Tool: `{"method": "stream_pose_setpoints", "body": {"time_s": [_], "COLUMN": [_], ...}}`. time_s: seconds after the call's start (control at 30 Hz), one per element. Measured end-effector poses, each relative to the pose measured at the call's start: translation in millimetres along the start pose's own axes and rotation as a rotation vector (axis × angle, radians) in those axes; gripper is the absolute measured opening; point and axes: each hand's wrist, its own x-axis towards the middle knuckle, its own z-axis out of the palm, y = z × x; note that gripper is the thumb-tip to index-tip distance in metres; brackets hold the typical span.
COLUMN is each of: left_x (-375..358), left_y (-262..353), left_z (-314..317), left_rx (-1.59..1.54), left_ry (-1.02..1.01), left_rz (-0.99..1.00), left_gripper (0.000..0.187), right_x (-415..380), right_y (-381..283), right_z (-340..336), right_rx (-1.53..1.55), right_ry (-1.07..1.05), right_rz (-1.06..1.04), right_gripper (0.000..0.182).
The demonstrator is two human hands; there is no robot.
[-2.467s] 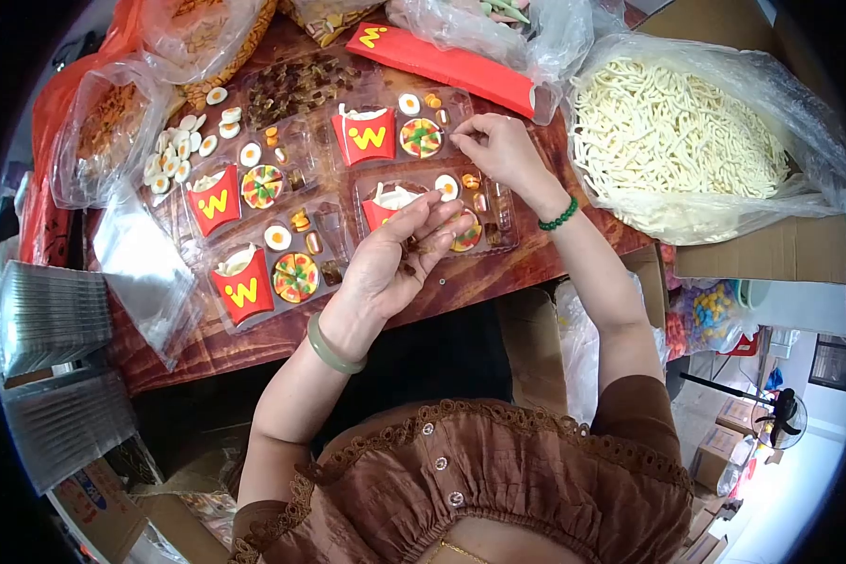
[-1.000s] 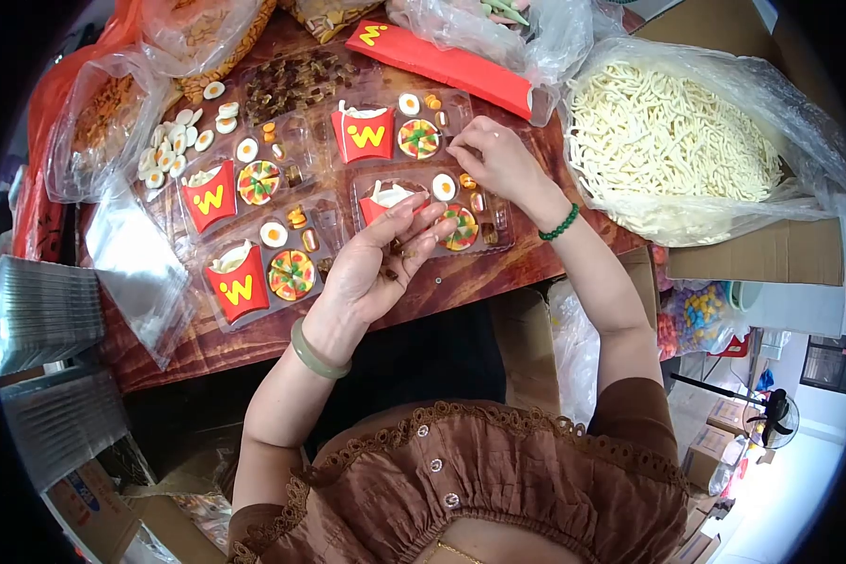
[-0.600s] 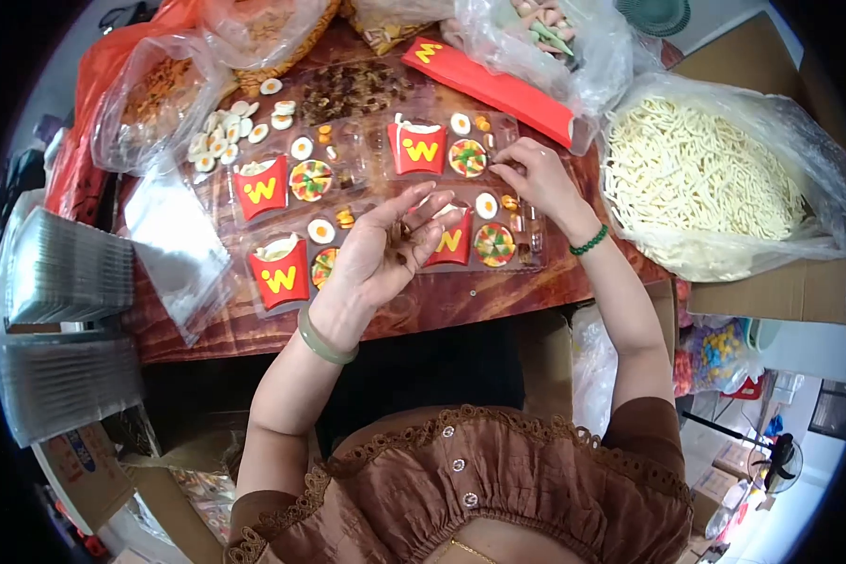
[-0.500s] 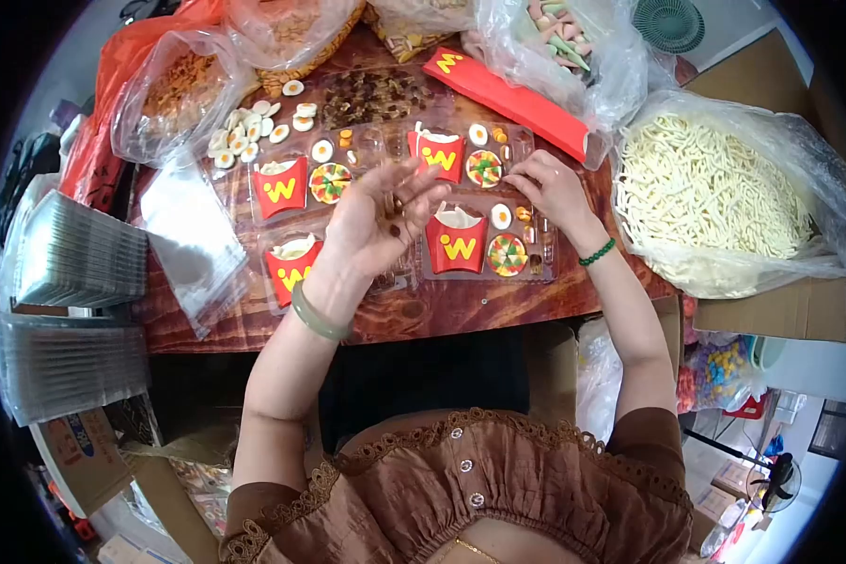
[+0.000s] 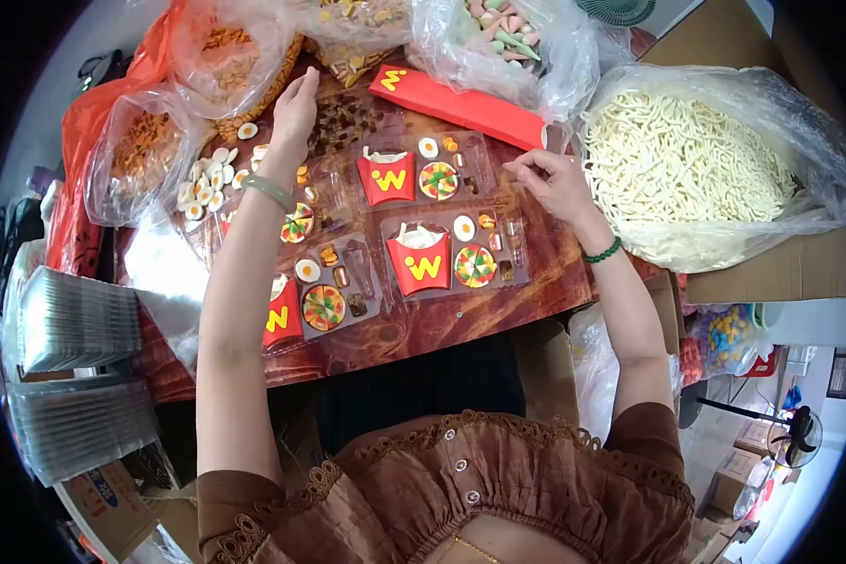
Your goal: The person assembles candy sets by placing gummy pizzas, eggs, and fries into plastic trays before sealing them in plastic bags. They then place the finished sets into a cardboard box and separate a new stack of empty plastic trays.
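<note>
My left hand [image 5: 296, 117] is stretched out beside the loose dark brown pieces [image 5: 348, 117]; its fingers are extended and its palm is turned out of sight. My right hand [image 5: 555, 183] hovers right of the trays, thumb and fingertips together; anything between them is too small to make out. Clear trays [image 5: 524, 280] lie on the table, each with compartments. Those in full view hold a red fries box [image 5: 418, 263], a fried egg [image 5: 463, 228], a pizza [image 5: 476, 267] and small food pieces. My left forearm covers part of the left trays.
White egg pieces [image 5: 211, 179] lie at left, near clear bags [image 5: 164, 249] and stacked trays [image 5: 80, 320]. Open bags of orange pieces [image 5: 226, 70] and pastel pieces [image 5: 503, 33] stand behind. A long red carton [image 5: 461, 103] lies before a big bag of cream strips [image 5: 686, 169].
My left hand has moved up and left, from over the trays to the brown pieces. My right hand stays at the right, fingertips together. The whole view has shifted.
</note>
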Motion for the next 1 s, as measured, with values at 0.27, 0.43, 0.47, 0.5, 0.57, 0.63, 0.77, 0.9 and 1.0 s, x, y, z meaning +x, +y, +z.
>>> {"method": "stream_pose_setpoints", "body": {"time_s": [0.27,0.43,0.47,0.5,0.57,0.63,0.77,0.9,1.0], "left_x": [-92.4,-114.0,-112.9,-116.4,-105.1,-93.2,-49.4,12.5,60.0], "left_y": [20.3,27.7,31.7,40.8,45.3,58.6,72.5,69.7,67.4], "left_z": [-25.4,-58.0,-63.5,-63.5,-63.0,-38.8,48.7,148.2,204.5], "left_rx": [-0.056,0.420,0.439,0.308,0.449,0.468,0.460,0.472,0.614], "left_ry": [-0.192,-0.120,-0.115,-0.118,-0.137,-0.190,-0.347,-0.338,-0.347], "left_rz": [0.314,0.564,0.560,0.490,0.606,0.647,0.815,0.984,0.877], "left_gripper": [0.032,0.049,0.049,0.051,0.051,0.046,0.041,0.047,0.064], "right_x": [11.9,56.0,71.2,84.5,121.1,150.9,188.6,214.8,217.3], "right_y": [-48.2,-86.3,-80.0,-74.4,-27.1,13.7,71.2,112.2,115.9], "right_z": [16.3,45.3,40.9,32.2,11.0,-15.8,-53.5,-51.6,-50.8], "right_rx": [0.005,-0.122,-0.062,-0.106,-0.046,-0.089,-0.293,-0.342,-0.311], "right_ry": [-0.153,-0.188,-0.120,0.052,0.196,0.365,0.324,0.352,0.404], "right_rz": [-0.149,-0.341,-0.302,-0.268,-0.089,-0.042,0.126,0.197,0.168], "right_gripper": [0.014,0.035,0.037,0.033,0.032,0.032,0.032,0.048,0.059]}}
